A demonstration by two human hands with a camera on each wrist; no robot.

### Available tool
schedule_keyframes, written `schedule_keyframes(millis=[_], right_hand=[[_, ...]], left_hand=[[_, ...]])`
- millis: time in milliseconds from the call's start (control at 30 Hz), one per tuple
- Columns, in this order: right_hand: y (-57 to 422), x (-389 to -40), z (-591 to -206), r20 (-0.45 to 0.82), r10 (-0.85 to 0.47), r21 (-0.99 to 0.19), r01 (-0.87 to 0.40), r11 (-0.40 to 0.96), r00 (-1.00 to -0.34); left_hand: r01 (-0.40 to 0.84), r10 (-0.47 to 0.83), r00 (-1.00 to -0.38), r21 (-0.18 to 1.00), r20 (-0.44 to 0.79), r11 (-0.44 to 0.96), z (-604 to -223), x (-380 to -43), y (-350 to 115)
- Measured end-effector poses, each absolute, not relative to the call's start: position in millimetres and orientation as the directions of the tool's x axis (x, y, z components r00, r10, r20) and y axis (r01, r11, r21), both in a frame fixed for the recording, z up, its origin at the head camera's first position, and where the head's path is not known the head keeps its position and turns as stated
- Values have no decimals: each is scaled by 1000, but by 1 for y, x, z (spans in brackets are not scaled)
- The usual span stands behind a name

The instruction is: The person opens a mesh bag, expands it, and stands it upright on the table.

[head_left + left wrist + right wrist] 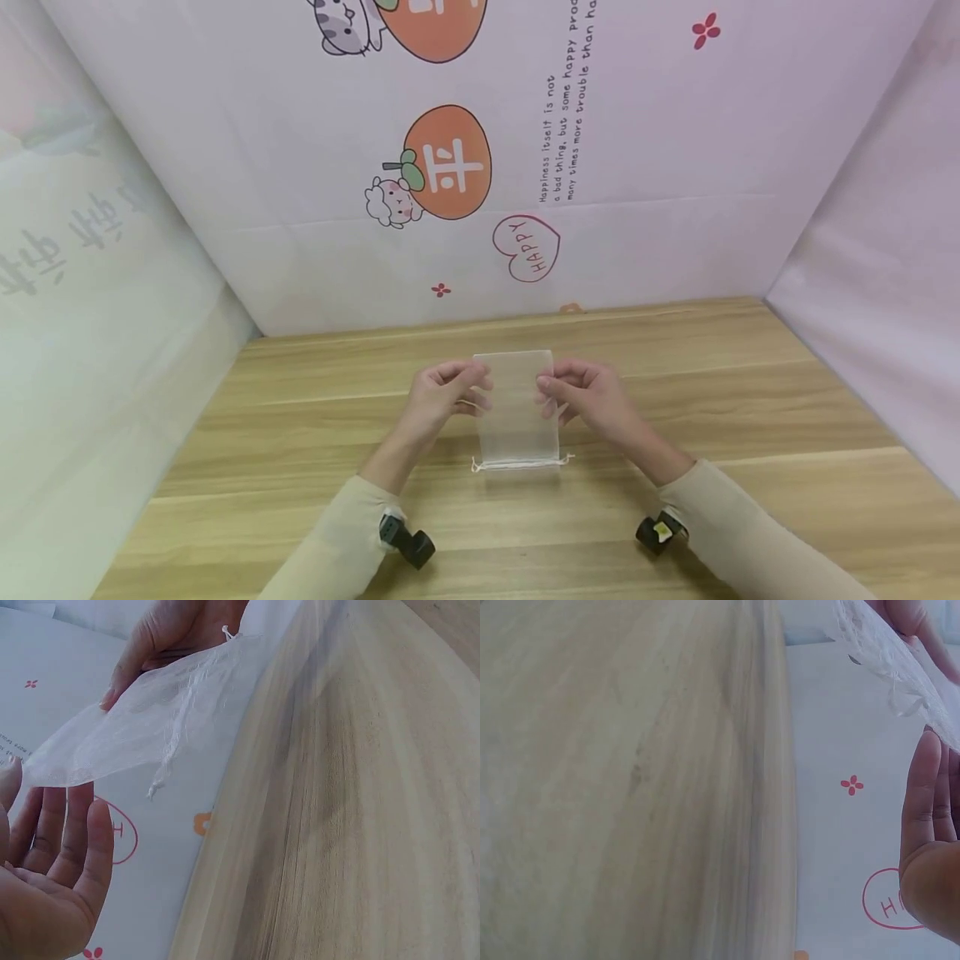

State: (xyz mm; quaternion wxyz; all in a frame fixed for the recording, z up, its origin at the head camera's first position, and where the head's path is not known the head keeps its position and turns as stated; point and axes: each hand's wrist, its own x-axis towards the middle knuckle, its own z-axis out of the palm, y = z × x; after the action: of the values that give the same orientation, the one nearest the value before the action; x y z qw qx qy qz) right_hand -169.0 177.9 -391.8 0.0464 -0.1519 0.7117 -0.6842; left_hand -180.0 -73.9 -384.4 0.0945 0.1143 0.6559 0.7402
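Note:
A sheer white drawstring pouch point(517, 408) is held flat above the table, its corded mouth toward the person and its closed end toward the wall. My left hand point(441, 398) pinches the pouch's left edge, thumb on top and fingers beneath, some showing through the fabric. On the opposite edge my right hand point(596, 398) pinches it likewise. In the left wrist view the pouch point(127, 720) looks thin and slack, knotted cord ends sticking out at both sides. Only part of the pouch point(900, 667) and the right hand point(937, 847) enters the right wrist view.
The wood-grain table point(300, 433) spreads out below both hands. A white printed sheet point(637, 150) covers the wall at the back, and white sheets hang at left and right. Small black cameras point(408, 542) are strapped to both wrists over the pale sleeves point(337, 537).

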Motion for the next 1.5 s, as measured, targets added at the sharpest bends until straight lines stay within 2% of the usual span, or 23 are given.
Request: schedule_keyframes(millis=[467,800,1200,1500], right_hand=[[173,-170,-390,122,-252,-988,-142,64,-960],[165,-175,-387,158,-204,-978,-181,101,-966],[162,-176,-389,181,-168,-981,-190,41,-969],[161,-178,-389,190,-145,-979,-199,53,-971]], left_hand=[[32,155,-987,994,48,-104,-383,-180,-68],[19,151,-988,991,39,-130,-386,-181,-66],[-9,149,-989,993,9,-119,-385,-180,-66],[-9,131,-991,992,8,-129,-384,-179,-65]])
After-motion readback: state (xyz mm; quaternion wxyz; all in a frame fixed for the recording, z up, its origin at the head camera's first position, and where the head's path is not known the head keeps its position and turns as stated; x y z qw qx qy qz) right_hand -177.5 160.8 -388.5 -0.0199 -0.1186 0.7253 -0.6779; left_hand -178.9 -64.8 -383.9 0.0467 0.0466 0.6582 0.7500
